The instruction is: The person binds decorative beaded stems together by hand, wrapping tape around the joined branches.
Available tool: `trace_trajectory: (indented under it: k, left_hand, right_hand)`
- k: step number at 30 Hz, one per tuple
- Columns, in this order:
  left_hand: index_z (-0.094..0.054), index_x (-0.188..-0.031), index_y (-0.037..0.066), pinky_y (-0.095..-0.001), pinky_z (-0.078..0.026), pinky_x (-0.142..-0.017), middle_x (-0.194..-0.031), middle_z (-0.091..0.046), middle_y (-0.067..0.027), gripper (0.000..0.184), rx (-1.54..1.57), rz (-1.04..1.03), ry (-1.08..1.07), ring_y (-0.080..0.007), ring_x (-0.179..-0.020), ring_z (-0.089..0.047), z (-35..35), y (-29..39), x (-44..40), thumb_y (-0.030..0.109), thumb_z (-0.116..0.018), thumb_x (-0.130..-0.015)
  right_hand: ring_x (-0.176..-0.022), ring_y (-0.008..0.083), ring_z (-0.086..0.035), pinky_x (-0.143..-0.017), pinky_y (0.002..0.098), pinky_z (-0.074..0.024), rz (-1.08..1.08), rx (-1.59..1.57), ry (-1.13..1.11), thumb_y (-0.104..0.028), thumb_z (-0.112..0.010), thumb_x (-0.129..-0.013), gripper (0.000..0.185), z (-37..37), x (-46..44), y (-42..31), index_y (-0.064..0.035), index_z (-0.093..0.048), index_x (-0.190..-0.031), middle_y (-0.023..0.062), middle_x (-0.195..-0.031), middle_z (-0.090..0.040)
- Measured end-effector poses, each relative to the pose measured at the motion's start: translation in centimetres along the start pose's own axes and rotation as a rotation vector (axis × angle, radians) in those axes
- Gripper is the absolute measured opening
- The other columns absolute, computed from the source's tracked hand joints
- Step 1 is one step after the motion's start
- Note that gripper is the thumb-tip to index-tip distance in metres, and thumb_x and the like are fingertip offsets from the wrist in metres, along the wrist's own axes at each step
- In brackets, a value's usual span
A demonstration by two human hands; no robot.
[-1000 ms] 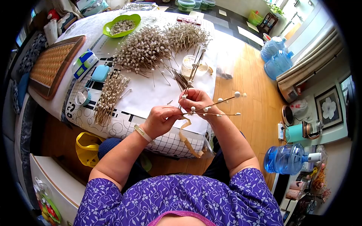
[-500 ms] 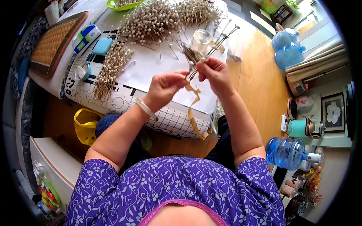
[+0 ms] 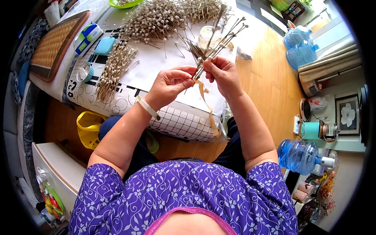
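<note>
Between my two hands is a small bunch of brown stems with white beads (image 3: 219,47), its tips pointing up and to the right. My left hand (image 3: 172,84) pinches the lower ends of the stems. Higher on the same stems, my right hand (image 3: 222,74) is closed with thumb and forefinger together. A strip of tan tape (image 3: 208,105) hangs down from near my left fingertips. Just beyond the hands stands a clear jar (image 3: 207,36), with loose dark stems beside it. A large pile of beaded stems (image 3: 150,21) lies farther back on the table.
A smaller beaded bundle (image 3: 114,70), a light blue box (image 3: 105,46), a tissue pack (image 3: 88,38) and a round blue-rimmed container (image 3: 85,72) lie on the left of the table. A yellow bag (image 3: 88,129) is below the table's edge.
The stems have swung from pointing right to pointing up and right, now gathered together. My right hand has moved right and up. The view has shifted, putting the table higher in the picture.
</note>
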State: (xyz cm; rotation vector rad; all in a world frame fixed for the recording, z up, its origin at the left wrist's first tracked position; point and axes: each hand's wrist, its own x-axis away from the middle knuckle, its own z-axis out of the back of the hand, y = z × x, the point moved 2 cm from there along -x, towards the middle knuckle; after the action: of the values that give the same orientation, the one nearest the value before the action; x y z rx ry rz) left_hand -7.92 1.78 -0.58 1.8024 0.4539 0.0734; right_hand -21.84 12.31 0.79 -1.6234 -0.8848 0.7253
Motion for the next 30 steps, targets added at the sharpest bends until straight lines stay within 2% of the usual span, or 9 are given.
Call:
trace_trajectory:
  k: [2,4,5,9,13,18,24,27,30]
  left_hand:
    - [-0.061,-0.086,-0.003,-0.0274,-0.047,-0.081,-0.106,-0.055,-0.0145,0.010,-0.082,-0.051,0.005,-0.0178,-0.091,-0.056,-0.1,-0.1,0.1,-0.004,-0.058,-0.077]
    - [-0.062,-0.081,-0.004,-0.0238,-0.049,-0.072,-0.095,-0.059,-0.0114,0.007,-0.258,-0.127,0.058,-0.0131,-0.080,-0.057,-0.4,0.0,0.3,-0.003,-0.060,-0.075]
    - [-0.062,-0.080,-0.003,-0.0239,-0.049,-0.066,-0.085,-0.062,-0.0112,0.007,-0.398,-0.222,0.082,-0.0148,-0.073,-0.059,-0.7,0.2,0.3,-0.003,-0.060,-0.073]
    - [-0.062,-0.078,-0.001,-0.0262,-0.048,-0.060,-0.075,-0.062,-0.0118,0.007,-0.620,-0.351,0.109,-0.0215,-0.067,-0.060,-0.7,0.7,0.5,-0.003,-0.060,-0.072]
    - [-0.062,-0.077,-0.002,-0.0248,-0.047,-0.059,-0.073,-0.061,-0.0107,0.006,-0.608,-0.284,0.100,-0.0180,-0.064,-0.059,-0.4,0.7,0.5,-0.004,-0.059,-0.072]
    - [-0.061,-0.074,-0.004,-0.0221,-0.047,-0.057,-0.069,-0.060,-0.0073,0.003,-0.358,-0.132,0.120,-0.0107,-0.062,-0.056,-0.6,0.4,0.7,-0.004,-0.057,-0.074]
    - [-0.061,-0.082,-0.005,-0.0229,-0.050,-0.064,-0.076,-0.061,-0.0081,0.006,-0.291,-0.056,0.093,-0.0117,-0.069,-0.058,-0.1,0.6,0.8,-0.002,-0.058,-0.078]
    - [-0.062,-0.084,-0.004,-0.0217,-0.049,-0.064,-0.074,-0.062,-0.0075,0.008,-0.226,-0.007,0.180,-0.0112,-0.068,-0.059,0.7,1.0,0.9,0.000,-0.058,-0.078]
    - [-0.063,-0.083,-0.003,-0.0219,-0.049,-0.063,-0.074,-0.063,-0.0087,0.007,-0.188,-0.017,0.240,-0.0110,-0.065,-0.059,1.6,1.8,1.0,0.000,-0.058,-0.078]
  right_hand:
    - [-0.051,0.0056,-0.049,-0.046,0.0179,-0.0383,0.001,0.004,-0.003,-0.014,-0.061,-0.080,0.011,-0.6,0.0,0.3,-0.0037,-0.058,-0.078,0.0003,-0.064,-0.056]
    - [-0.052,0.0055,-0.049,-0.046,0.0178,-0.0389,0.011,0.008,0.027,-0.014,-0.060,-0.080,0.011,-1.3,0.2,0.6,-0.0031,-0.058,-0.078,0.0002,-0.065,-0.056]
    - [-0.052,0.0055,-0.050,-0.046,0.0182,-0.0393,0.050,-0.037,0.014,-0.015,-0.060,-0.080,0.013,-1.7,0.3,0.8,-0.0028,-0.058,-0.079,0.0005,-0.065,-0.056]
    - [-0.053,0.0056,-0.051,-0.046,0.0180,-0.0410,0.042,-0.022,-0.003,-0.018,-0.062,-0.080,0.016,-2.4,0.1,1.5,-0.0034,-0.057,-0.079,0.0008,-0.063,-0.056]
    - [-0.051,0.0058,-0.051,-0.047,0.0180,-0.0419,0.001,-0.053,-0.014,-0.018,-0.063,-0.079,0.015,-2.3,0.0,1.5,-0.0041,-0.057,-0.078,0.0010,-0.063,-0.056]
    - [-0.050,0.0073,-0.051,-0.047,0.0190,-0.0420,-0.097,-0.111,-0.098,-0.016,-0.063,-0.079,0.014,-1.9,-0.2,1.3,-0.0038,-0.057,-0.078,0.0015,-0.063,-0.056]
    - [-0.059,0.0086,-0.055,-0.053,0.0206,-0.0452,-0.100,-0.130,-0.183,-0.012,-0.063,-0.078,0.019,-1.1,-0.2,0.5,-0.0013,-0.058,-0.093,0.0029,-0.074,-0.059]
    - [-0.063,0.0088,-0.057,-0.053,0.0211,-0.0454,-0.146,0.037,-0.229,-0.012,-0.062,-0.078,0.023,0.6,-0.7,-0.5,-0.0013,-0.057,-0.098,0.0034,-0.080,-0.060]
    - [-0.061,0.0084,-0.056,-0.051,0.0191,-0.0426,-0.078,0.452,0.057,-0.013,-0.060,-0.078,0.016,4.0,-1.9,0.0,-0.0003,-0.061,-0.088,0.0030,-0.072,-0.061]
